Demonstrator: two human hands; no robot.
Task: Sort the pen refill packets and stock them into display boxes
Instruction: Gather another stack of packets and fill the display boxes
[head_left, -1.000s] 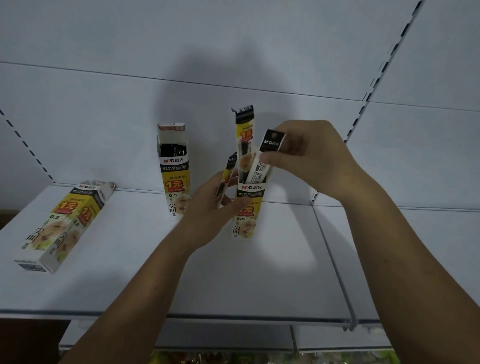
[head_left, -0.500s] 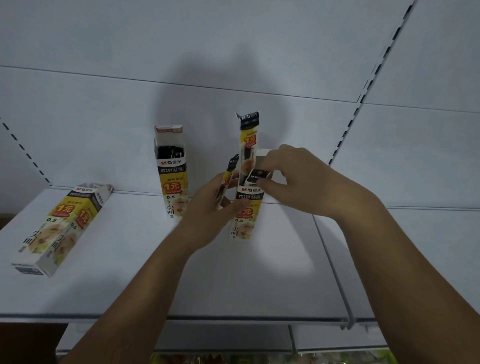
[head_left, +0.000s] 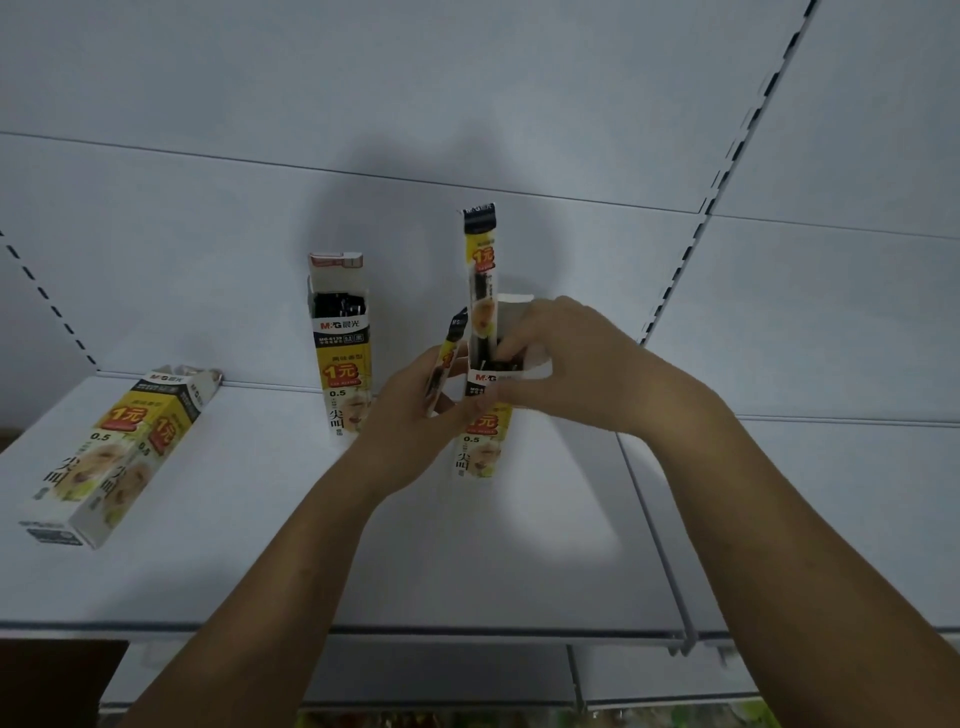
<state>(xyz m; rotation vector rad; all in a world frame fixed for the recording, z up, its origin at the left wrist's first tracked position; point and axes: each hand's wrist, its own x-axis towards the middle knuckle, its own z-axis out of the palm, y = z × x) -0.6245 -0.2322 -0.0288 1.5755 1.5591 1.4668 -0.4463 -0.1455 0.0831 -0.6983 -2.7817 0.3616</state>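
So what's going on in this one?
A person is stocking a white shelf. The left hand grips one pen refill packet beside an upright display box, while the right hand reaches its fingers into that box's open top, where a tall packet sticks up. A second box stands filled to the left; a third box lies on its side.

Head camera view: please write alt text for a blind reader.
A person's right hand has its fingers at the open top of an upright display box on a white shelf, while the left hand holds a refill packet beside it. A second box stands further left; a third box lies on its side.
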